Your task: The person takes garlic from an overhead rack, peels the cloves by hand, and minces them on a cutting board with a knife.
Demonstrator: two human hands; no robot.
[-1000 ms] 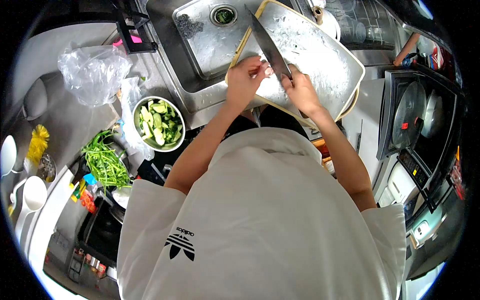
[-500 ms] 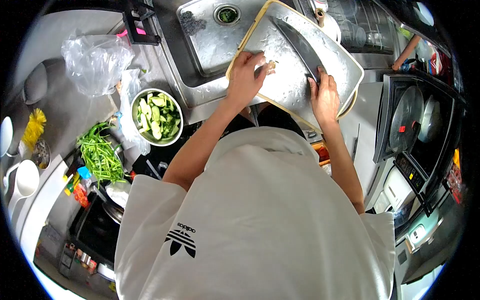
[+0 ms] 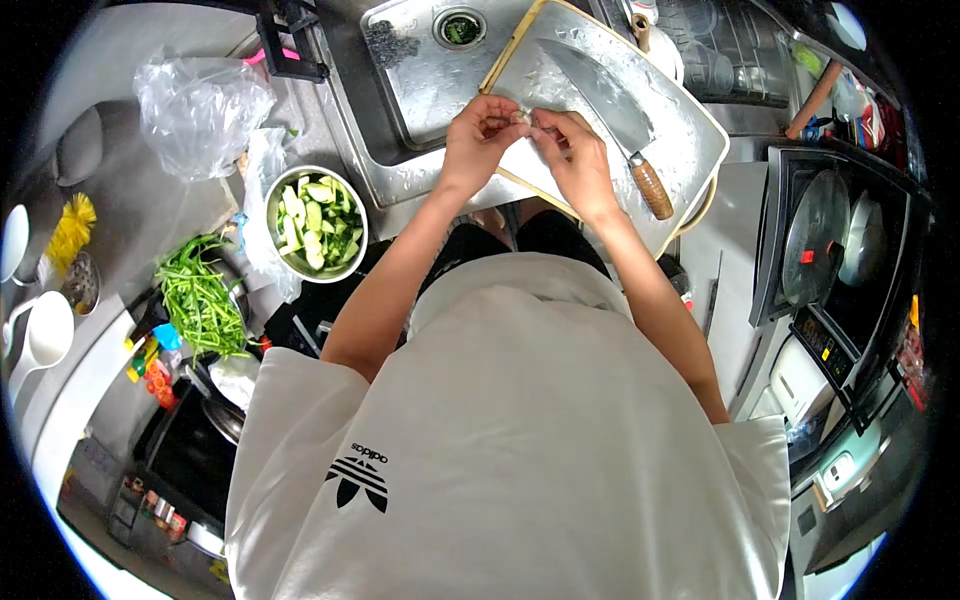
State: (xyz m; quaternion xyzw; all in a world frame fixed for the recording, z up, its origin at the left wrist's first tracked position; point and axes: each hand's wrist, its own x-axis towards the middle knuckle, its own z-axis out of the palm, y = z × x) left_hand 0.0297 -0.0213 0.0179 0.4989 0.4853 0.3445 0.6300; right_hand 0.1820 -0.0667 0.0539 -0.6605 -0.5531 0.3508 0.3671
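Note:
Above the near left part of the cutting board [image 3: 685,130], my left hand [image 3: 483,140] and my right hand [image 3: 575,165] meet with bent fingers. Their fingertips pinch a small pale piece [image 3: 523,118] that looks like a garlic clove, mostly covered by the fingers. A kitchen knife [image 3: 610,105] with a wooden handle lies flat on the wet board, just right of my right hand, and neither hand touches it. The board rests slanted over the right part of the sink [image 3: 400,150].
A metal bowl [image 3: 362,245] of cut green vegetable pieces stands left of the sink. Further left are a heap of green strips [image 3: 200,300], a clear plastic bag [image 3: 200,115] and a white ladle [image 3: 45,335]. A microwave-like appliance [image 3: 850,230] stands at the right.
My right hand has let go of the knife, which now lies on the board. It has moved left to join my left hand at the small pale piece.

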